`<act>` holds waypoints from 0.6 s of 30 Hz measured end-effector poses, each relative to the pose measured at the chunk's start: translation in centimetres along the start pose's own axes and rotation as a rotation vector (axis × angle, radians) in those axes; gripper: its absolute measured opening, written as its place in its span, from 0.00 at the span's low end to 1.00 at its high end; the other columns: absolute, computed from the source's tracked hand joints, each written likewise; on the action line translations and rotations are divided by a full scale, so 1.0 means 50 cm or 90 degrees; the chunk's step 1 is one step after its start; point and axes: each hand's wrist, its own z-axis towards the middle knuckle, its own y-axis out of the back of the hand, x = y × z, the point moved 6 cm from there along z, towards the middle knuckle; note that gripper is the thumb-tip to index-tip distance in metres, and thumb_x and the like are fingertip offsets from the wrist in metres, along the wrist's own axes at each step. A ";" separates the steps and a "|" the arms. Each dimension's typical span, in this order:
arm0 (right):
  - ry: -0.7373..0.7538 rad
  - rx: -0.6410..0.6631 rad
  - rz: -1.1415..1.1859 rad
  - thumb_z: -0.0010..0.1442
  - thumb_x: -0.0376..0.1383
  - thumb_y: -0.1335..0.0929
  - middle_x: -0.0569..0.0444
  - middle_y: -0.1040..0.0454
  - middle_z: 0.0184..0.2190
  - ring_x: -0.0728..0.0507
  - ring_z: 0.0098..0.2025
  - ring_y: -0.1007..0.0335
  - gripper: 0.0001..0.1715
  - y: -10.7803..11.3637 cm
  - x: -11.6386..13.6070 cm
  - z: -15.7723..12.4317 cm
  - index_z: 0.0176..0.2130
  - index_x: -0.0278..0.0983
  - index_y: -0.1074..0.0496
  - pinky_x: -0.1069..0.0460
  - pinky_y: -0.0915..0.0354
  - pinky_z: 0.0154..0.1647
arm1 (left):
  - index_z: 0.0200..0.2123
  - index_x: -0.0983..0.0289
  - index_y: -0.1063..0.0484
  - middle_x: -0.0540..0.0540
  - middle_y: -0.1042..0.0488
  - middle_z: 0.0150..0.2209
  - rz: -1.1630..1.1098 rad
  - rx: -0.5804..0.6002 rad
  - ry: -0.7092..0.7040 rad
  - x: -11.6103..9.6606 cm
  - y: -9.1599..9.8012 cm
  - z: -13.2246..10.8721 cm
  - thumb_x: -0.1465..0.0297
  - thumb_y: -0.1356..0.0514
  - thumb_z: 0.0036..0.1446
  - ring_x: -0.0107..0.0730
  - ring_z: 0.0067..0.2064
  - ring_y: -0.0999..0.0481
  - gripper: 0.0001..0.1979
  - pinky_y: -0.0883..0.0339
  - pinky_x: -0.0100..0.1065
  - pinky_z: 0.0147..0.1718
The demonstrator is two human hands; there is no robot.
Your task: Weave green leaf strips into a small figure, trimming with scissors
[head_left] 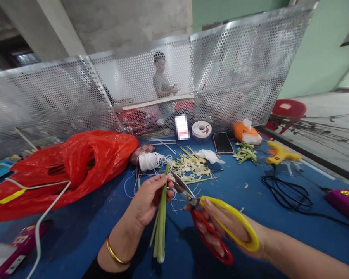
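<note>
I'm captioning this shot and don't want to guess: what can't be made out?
In the head view:
Red bag: any contents, hidden by its plastic.
Lit screen: its text, pixelated.
Left hand: fingers partly hidden behind the green stalks.
Purple device, right: cut off by the edge.
Person behind the perforated panel: anything held is too small to tell.

Scissors [193, 199] with smooth metal blades [180, 185] and glossy plastic handles [242, 221], ribbed, fibrous-looking stalks [162, 217] left of the scissors, crinkled shiny plastic bag [104, 153] farther left, crumpled matt tissue [209, 155] beyond them, perforated shiny metal screen [235, 58] farther beyond.
</note>
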 end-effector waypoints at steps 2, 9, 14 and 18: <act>-0.019 -0.001 0.005 0.57 0.60 0.36 0.61 0.35 0.23 0.56 0.14 0.44 0.33 0.000 -0.003 0.001 0.48 0.37 0.33 0.59 0.39 0.13 | 0.30 0.69 0.28 0.52 0.27 0.25 -0.001 0.007 0.002 0.004 -0.001 0.002 0.73 0.34 0.50 0.23 0.22 0.27 0.06 0.32 0.23 0.22; -0.014 -0.005 0.011 0.57 0.58 0.34 0.62 0.38 0.20 0.58 0.12 0.49 0.30 0.003 -0.002 0.001 0.44 0.36 0.30 0.62 0.48 0.10 | 0.30 0.68 0.28 0.51 0.26 0.26 0.008 -0.006 0.002 0.004 0.003 0.000 0.73 0.33 0.50 0.23 0.22 0.27 0.07 0.31 0.24 0.23; -0.006 -0.014 0.005 0.58 0.57 0.34 0.62 0.39 0.20 0.59 0.12 0.52 0.30 0.006 -0.004 0.002 0.43 0.34 0.31 0.62 0.55 0.10 | 0.31 0.68 0.29 0.51 0.26 0.26 0.019 -0.009 0.004 0.005 0.003 0.001 0.74 0.34 0.51 0.24 0.22 0.27 0.06 0.31 0.24 0.22; 0.028 -0.031 -0.113 0.58 0.59 0.36 0.61 0.39 0.21 0.58 0.13 0.52 0.31 0.022 0.019 -0.002 0.40 0.34 0.32 0.61 0.55 0.11 | 0.30 0.68 0.28 0.52 0.26 0.26 0.023 -0.030 -0.008 -0.013 0.014 0.000 0.75 0.37 0.53 0.24 0.22 0.26 0.03 0.31 0.25 0.22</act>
